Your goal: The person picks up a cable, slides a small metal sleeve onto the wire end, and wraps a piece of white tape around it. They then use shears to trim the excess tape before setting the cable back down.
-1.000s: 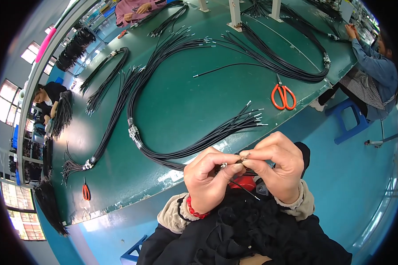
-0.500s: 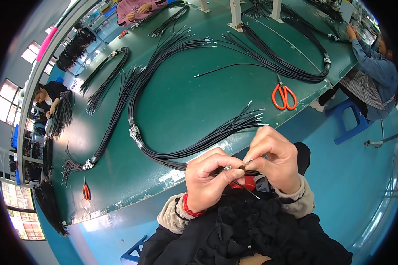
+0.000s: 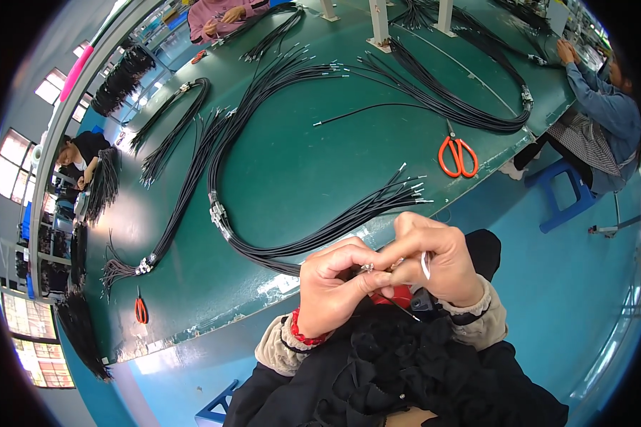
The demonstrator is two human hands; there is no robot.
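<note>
Since the earlier frames both hands have drawn closer together and a little lower, fingertips now meeting over the lap. Left hand (image 3: 335, 281) is curled shut, thumb and forefinger pinched on a small metal terminal (image 3: 368, 268) at the end of a thin black wire (image 3: 404, 310). Right hand (image 3: 434, 260) is likewise closed, its fingers pinching the same piece from the right side; a pale ring-like loop shows at its forefinger, detail too small to tell. The terminal sits between the two hands, just off the near edge of the green surface (image 3: 299, 164), above a red item in the lap that is mostly hidden. Judged from the tighter pinch, the fitting work on the wire end is under way, not finished.

Just beyond the hands lies a long black wire bundle (image 3: 320, 235), its bare ends fanned toward the right and a metal tie on it at the left bend. Orange scissors (image 3: 457, 155) lie farther right on the surface. A small orange-handled cutter (image 3: 141, 309) lies near the left near edge. More bundles run across the far half. Other people are seated at the far left, far centre and far right.
</note>
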